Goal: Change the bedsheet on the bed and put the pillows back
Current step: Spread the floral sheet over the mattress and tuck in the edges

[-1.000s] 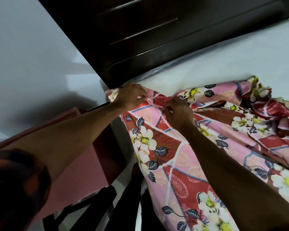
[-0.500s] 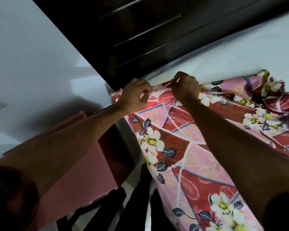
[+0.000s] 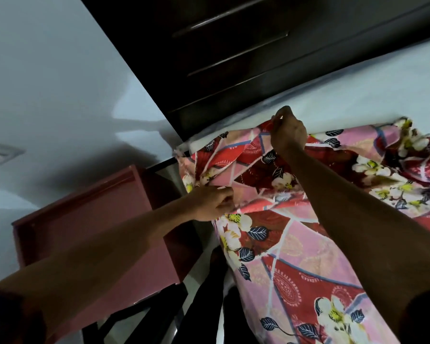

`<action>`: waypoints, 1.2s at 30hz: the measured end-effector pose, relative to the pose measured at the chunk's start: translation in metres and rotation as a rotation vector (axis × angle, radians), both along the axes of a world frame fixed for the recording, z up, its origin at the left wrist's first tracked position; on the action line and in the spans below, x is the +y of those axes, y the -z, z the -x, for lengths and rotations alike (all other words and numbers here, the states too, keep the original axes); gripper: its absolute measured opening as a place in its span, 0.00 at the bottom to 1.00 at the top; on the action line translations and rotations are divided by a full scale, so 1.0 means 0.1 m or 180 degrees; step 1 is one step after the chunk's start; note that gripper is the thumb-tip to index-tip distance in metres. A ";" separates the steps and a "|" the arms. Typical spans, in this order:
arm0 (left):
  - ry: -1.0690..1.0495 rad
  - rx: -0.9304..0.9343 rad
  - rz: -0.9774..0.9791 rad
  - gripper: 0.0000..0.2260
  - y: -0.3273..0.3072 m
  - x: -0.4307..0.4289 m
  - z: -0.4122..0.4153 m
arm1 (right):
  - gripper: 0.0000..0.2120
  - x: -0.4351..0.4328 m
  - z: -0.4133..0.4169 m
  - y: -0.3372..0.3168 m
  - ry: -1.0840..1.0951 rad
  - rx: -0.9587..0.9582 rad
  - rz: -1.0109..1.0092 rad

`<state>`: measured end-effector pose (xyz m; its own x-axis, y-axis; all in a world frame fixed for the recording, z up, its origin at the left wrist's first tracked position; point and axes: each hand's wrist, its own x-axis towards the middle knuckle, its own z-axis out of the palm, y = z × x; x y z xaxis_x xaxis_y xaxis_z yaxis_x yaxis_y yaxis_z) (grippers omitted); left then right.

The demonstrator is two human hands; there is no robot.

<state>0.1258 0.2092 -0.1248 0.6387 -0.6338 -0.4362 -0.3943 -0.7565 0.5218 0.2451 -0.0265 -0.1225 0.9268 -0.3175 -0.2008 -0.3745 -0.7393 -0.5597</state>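
At far left, a pink bedside cabinet (image 3: 90,227) stands beside the bed, well clear of the work. Left hand (image 3: 212,203): fingers closed, pinching a fold of the floral bedsheet (image 3: 278,244) at the mattress's left edge. Right hand (image 3: 287,132), farther off near the dark headboard (image 3: 233,58): fingertips (image 3: 276,118) pinched on the sheet's far hem, lifted slightly off the bare white mattress (image 3: 358,98). The sheet lies bunched over the near-left corner, with a crumpled heap at right; most of the far mattress is uncovered.

Judged step: spreading the fresh sheet at the head corner. Next move likely calls for drawing the hem toward the headboard and seating the corner. No pillows in view.
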 end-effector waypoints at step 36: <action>-0.2692 -0.0122 0.0434 0.07 0.06 0.26 -0.40 | 0.12 0.34 0.08 0.20 -0.1385 0.0481 -0.0248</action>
